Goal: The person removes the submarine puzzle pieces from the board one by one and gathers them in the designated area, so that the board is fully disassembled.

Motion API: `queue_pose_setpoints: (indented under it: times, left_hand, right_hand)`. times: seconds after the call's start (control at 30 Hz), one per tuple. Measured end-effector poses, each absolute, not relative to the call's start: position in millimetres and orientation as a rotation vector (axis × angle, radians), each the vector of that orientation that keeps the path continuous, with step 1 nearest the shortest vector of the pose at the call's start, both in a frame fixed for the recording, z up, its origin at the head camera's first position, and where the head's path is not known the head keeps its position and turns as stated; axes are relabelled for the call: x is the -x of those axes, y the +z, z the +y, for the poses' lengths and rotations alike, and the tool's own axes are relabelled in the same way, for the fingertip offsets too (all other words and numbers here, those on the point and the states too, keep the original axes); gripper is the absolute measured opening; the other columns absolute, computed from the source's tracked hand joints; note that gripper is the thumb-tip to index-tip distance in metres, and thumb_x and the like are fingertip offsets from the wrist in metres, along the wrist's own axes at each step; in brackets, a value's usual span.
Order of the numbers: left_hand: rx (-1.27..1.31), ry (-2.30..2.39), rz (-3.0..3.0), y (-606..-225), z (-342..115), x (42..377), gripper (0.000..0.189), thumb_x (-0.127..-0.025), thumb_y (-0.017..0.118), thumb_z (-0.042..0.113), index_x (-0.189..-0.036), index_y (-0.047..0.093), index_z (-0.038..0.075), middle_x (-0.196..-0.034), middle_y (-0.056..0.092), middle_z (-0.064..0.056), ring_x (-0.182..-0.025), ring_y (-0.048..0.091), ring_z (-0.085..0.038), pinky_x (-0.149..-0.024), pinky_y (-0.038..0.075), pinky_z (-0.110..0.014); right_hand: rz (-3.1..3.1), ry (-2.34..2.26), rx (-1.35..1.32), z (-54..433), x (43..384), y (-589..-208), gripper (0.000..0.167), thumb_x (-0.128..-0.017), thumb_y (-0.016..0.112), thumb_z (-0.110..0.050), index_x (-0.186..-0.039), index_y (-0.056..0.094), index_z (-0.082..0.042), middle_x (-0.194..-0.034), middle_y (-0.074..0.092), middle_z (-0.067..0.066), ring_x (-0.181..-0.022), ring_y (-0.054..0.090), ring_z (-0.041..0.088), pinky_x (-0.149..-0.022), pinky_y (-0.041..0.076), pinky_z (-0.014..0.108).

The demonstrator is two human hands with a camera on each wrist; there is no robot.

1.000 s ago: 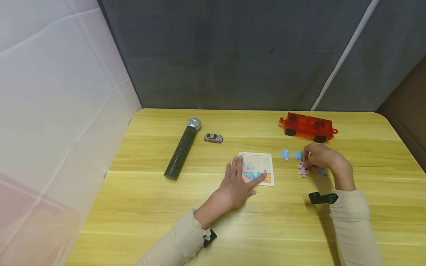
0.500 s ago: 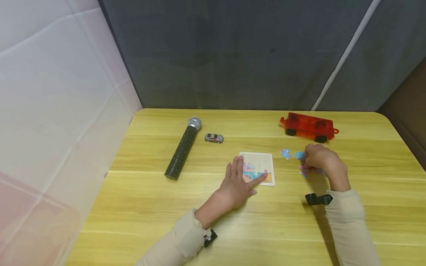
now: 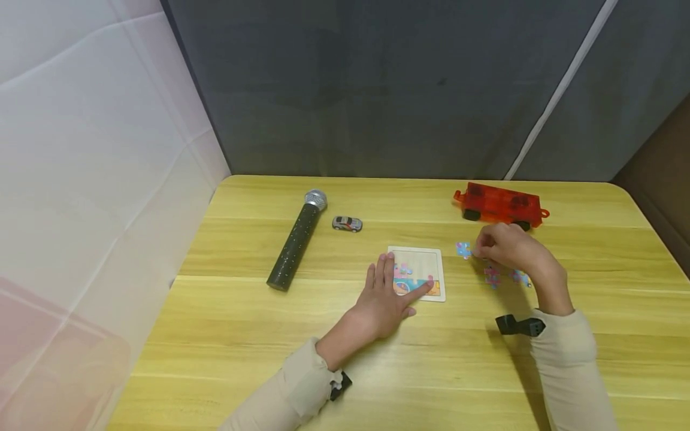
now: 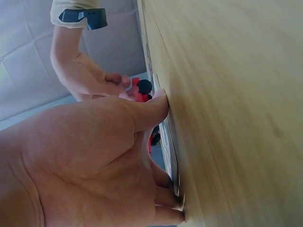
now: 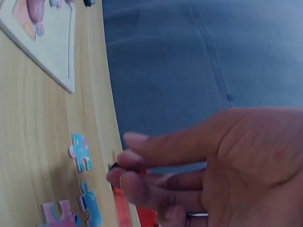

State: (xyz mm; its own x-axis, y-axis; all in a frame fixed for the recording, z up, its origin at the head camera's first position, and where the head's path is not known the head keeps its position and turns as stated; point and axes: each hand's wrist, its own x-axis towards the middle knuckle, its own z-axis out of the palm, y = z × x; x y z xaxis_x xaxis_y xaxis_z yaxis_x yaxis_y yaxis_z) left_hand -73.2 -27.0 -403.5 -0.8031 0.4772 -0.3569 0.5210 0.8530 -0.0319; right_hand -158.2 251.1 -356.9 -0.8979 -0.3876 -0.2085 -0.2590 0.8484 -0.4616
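My left hand [image 3: 384, 305] presses down on a square wooden puzzle board [image 3: 426, 261], its spread fingers straight along the left side and lower part. Pink pieces [image 3: 401, 270] and a teal-and-orange bottom strip [image 3: 411, 286] lie in the frame. My right hand [image 3: 509, 244] hovers over loose jigsaw pieces, fingers loosely bent; in the right wrist view I make out no piece between them. Near it lie a blue piece [image 3: 463, 250], a second blue piece [image 5: 90, 204], a pink piece [image 3: 492, 276] and another blue-pink piece [image 3: 520, 278]. Head view mostly hides the second blue piece.
Behind my right hand stands a red toy wagon [image 3: 504, 203] with black wheels. Left of the board lie a small silver toy car [image 3: 347, 224] and a dark speckled microphone [image 3: 297, 242]. A grey curtain [image 3: 377, 90] borders the table's [image 3: 431, 359] far edge.
My right hand dipped over the loose pieces, then shifted up and slightly left, uncovering the pink and right-hand pieces. The left hand and board hold still.
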Motion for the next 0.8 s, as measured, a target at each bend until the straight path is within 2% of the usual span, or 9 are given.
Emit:
queue_pose_setpoints:
  times: [0.3, 0.53, 0.8]
  left_hand:
    - [-0.733, -0.184, 2.681, -402.9, -25.5, 73.7, 0.059, -0.118, 0.036, 0.052, -0.172, 0.014, 0.057, -0.179, 0.007, -0.036, -0.169, 0.011, -0.048, -0.137, 0.021, -0.055]
    - [-0.729, -0.177, 2.68, -402.6, -25.8, 73.9, 0.059, -0.118, 0.036, 0.051, -0.172, 0.014, 0.057, -0.179, 0.007, -0.036, -0.169, 0.01, -0.048, -0.137, 0.021, -0.055]
    - [-0.73, -0.167, 2.679, -403.6, -26.2, 74.4, 0.059, -0.118, 0.036, 0.051, -0.172, 0.015, 0.057, -0.179, 0.007, -0.036, -0.169, 0.01, -0.048, -0.137, 0.021, -0.056]
  right_hand:
    - [2.706, -0.756, 0.507, 243.1, 156.3, -354.6, 0.013, -0.107, 0.068, -0.007, -0.106, 0.074, 0.004, -0.089, 0.075, 0.014, -0.067, 0.062, 0.019, -0.069, 0.048, 0.035]
    - [2.717, -0.814, 0.557, 233.3, 154.2, -352.5, 0.016, -0.107, 0.071, -0.011, -0.11, 0.076, 0.004, -0.101, 0.078, 0.018, -0.076, 0.07, 0.023, -0.069, 0.054, 0.035]
    - [2.7, -0.838, 0.69, 213.0, 153.5, -354.7, 0.014, -0.105, 0.073, -0.01, -0.108, 0.076, 0.004, -0.09, 0.077, 0.012, -0.076, 0.071, 0.021, -0.071, 0.055, 0.035]
